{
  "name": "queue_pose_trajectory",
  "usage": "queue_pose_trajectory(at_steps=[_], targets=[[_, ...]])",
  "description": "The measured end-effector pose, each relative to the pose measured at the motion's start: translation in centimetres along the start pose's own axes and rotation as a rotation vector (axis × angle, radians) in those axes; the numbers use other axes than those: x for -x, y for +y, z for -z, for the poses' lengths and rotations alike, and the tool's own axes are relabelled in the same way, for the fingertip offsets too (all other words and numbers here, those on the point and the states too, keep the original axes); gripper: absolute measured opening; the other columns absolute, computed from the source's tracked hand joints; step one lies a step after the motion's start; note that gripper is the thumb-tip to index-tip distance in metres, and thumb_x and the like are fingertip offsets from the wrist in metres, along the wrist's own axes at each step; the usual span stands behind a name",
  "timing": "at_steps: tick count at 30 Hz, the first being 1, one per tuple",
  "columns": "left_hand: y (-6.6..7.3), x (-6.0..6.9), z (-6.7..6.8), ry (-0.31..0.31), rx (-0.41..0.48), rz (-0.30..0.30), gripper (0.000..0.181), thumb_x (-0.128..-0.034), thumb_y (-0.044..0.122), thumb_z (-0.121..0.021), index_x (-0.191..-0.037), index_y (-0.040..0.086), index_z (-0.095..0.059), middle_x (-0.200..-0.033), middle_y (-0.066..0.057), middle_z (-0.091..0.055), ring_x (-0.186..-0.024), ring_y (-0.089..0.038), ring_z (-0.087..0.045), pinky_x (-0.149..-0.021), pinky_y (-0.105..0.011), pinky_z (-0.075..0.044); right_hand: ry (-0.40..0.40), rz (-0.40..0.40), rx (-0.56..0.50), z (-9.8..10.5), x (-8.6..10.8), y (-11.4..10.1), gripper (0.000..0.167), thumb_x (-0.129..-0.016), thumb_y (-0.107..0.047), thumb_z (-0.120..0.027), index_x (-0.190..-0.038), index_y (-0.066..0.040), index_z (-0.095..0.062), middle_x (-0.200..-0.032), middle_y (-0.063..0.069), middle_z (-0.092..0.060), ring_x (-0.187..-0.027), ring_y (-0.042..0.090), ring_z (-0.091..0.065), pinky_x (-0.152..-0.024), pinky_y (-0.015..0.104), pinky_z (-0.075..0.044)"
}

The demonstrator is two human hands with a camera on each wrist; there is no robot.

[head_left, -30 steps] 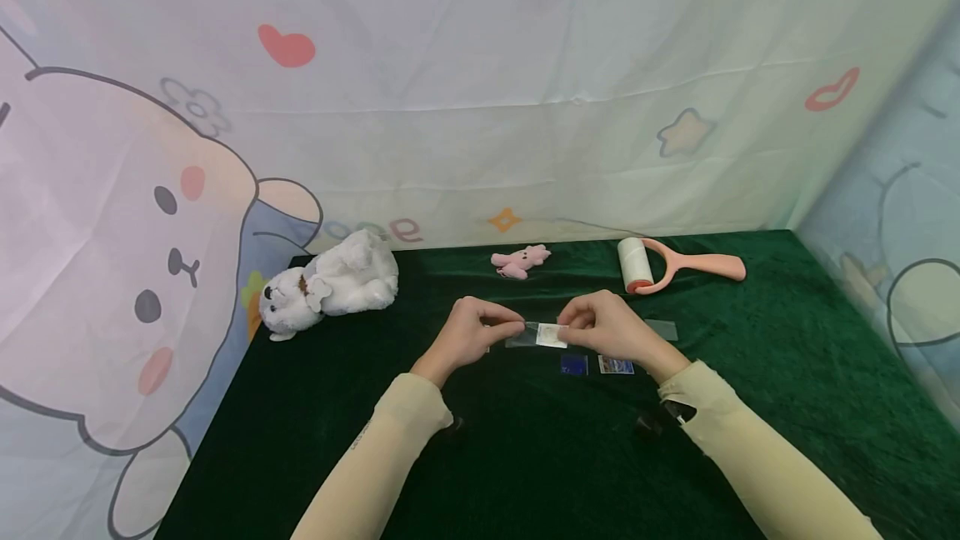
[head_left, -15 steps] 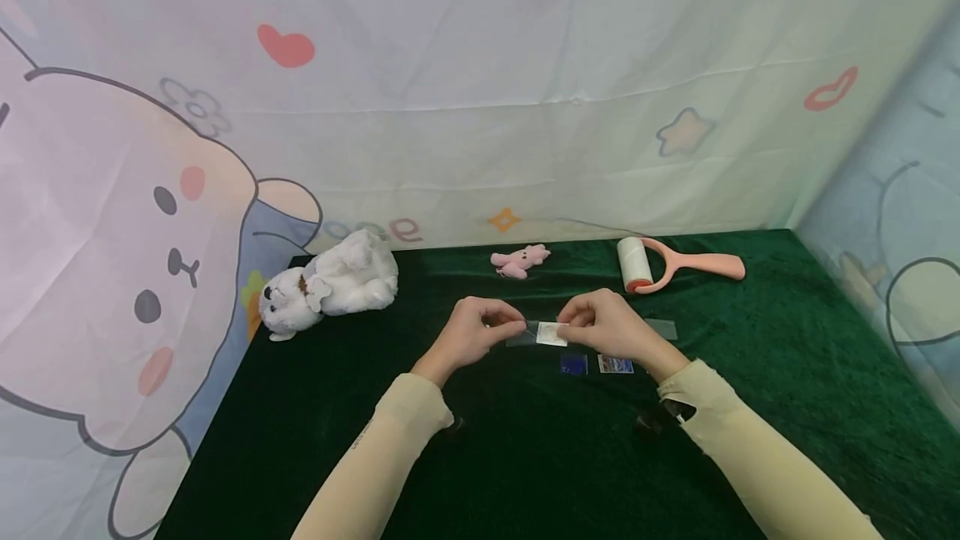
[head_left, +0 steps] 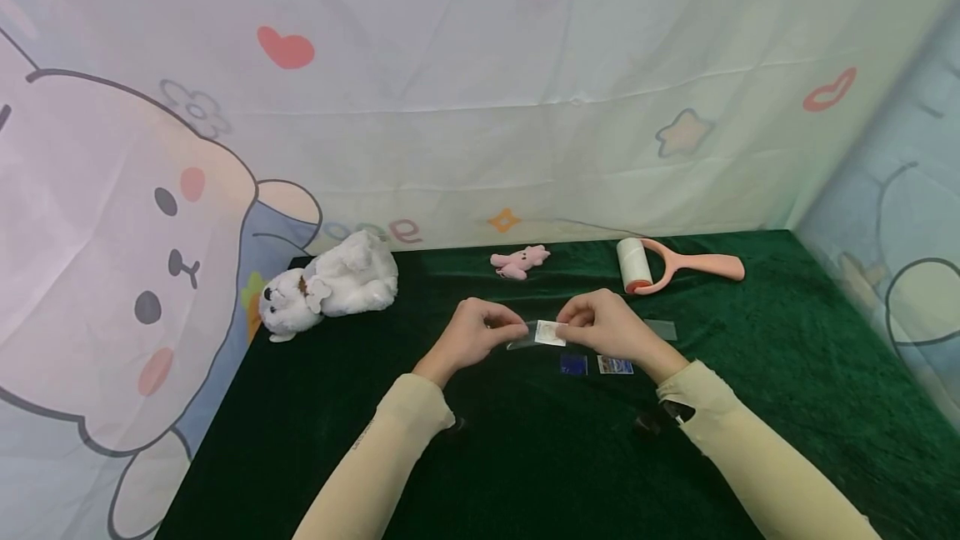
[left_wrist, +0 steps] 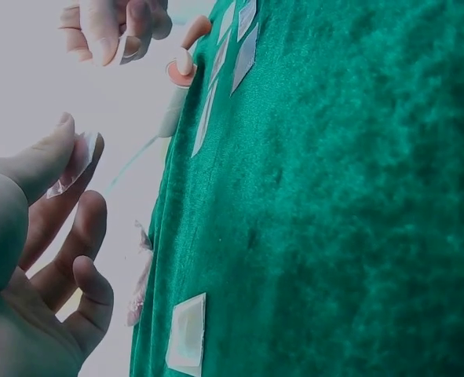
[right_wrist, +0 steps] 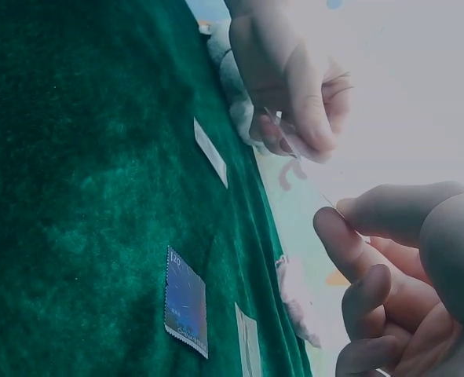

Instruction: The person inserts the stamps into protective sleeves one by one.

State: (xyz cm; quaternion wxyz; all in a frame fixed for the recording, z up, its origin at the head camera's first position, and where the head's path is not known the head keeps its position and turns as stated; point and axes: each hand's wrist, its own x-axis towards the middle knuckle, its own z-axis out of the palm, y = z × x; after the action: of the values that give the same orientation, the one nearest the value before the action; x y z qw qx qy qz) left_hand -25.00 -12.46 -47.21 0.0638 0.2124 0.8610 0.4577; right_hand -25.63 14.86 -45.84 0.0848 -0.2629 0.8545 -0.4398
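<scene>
In the head view, my left hand (head_left: 472,333) pinches a small clear sleeve (head_left: 522,340) between thumb and index finger. My right hand (head_left: 611,327) holds a small white rectangle (head_left: 550,333) by its right edge, close beside the sleeve. From the left wrist, the clear film (left_wrist: 78,165) shows between my left fingertips, the other fingers loosely bent. The right wrist view has the thin piece seen nearly edge-on, so whether it lies inside the sleeve I cannot tell. A blue stamp (head_left: 573,365) and a multicoloured stamp (head_left: 616,365) lie below my right hand.
Another clear sleeve (head_left: 663,329) lies right of my right hand. Behind are a pink toy (head_left: 521,261) and a lint roller (head_left: 636,265) with a pink handle; a white plush (head_left: 348,277) lies at left. A pale flat piece (left_wrist: 187,334) rests on green cloth (left_wrist: 334,236).
My left fingertips have shifted slightly to the right, and the sleeve in them has tilted. My right hand and the white rectangle have barely moved.
</scene>
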Motion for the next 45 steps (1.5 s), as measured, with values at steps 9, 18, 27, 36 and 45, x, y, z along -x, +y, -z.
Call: queue_pose_trajectory(at_steps=[9,18,27,36,45], targets=[[-0.06,-0.21,-0.07,0.020,-0.011,-0.020,0.010,-0.0971,0.030,-0.078,-0.105,0.024,-0.082,-0.094,0.011,-0.075,-0.091,-0.020,-0.064,-0.081,-0.036,-0.057,0.000,0.016,0.010,0.18,0.03,-0.34,0.011,-0.096,-0.017,-0.078,-0.100,-0.007,-0.078,-0.082,0.000,-0.075,-0.068,0.016,-0.065,-0.069,0.034,-0.056],[0.22,-0.27,-0.16,-0.007,-0.020,-0.015,0.010,-0.0996,0.030,-0.075,-0.102,0.023,-0.083,-0.092,0.011,-0.075,-0.087,-0.019,-0.064,-0.081,-0.037,-0.056,-0.010,0.030,0.009,0.04,-0.11,-0.29,0.010,-0.096,-0.016,-0.078,-0.100,-0.007,-0.079,-0.083,0.000,-0.075,-0.068,0.015,-0.066,-0.066,0.032,-0.055],[0.28,-0.27,-0.32,-0.010,-0.012,0.000,0.014,-0.0988,0.031,-0.076,-0.107,0.022,-0.083,-0.097,0.011,-0.077,-0.088,-0.017,-0.066,-0.082,-0.035,-0.058,-0.012,0.039,0.001,-0.11,-0.19,-0.35,0.010,-0.098,-0.017,-0.076,-0.101,-0.008,-0.079,-0.087,0.000,-0.075,-0.071,0.018,-0.066,-0.070,0.031,-0.056],[0.46,-0.18,-0.43,0.011,0.005,-0.043,0.016,-0.0995,0.028,-0.075,-0.112,0.021,-0.082,-0.104,0.010,-0.077,-0.088,-0.015,-0.068,-0.082,-0.033,-0.059,-0.011,0.040,-0.021,-0.16,-0.23,-0.31,0.011,-0.099,-0.018,-0.075,-0.103,-0.008,-0.078,-0.089,0.001,-0.075,-0.076,0.017,-0.068,-0.074,0.033,-0.056],[0.61,-0.04,-0.60,-0.011,0.002,-0.085,0.029,-0.1012,0.028,-0.073,-0.126,0.015,-0.077,-0.112,0.007,-0.077,-0.090,-0.014,-0.068,-0.082,-0.030,-0.059,0.010,0.035,-0.044,-0.31,-0.19,-0.25,0.010,-0.099,-0.019,-0.075,-0.104,-0.011,-0.079,-0.089,-0.001,-0.075,-0.077,0.017,-0.068,-0.074,0.033,-0.056]])
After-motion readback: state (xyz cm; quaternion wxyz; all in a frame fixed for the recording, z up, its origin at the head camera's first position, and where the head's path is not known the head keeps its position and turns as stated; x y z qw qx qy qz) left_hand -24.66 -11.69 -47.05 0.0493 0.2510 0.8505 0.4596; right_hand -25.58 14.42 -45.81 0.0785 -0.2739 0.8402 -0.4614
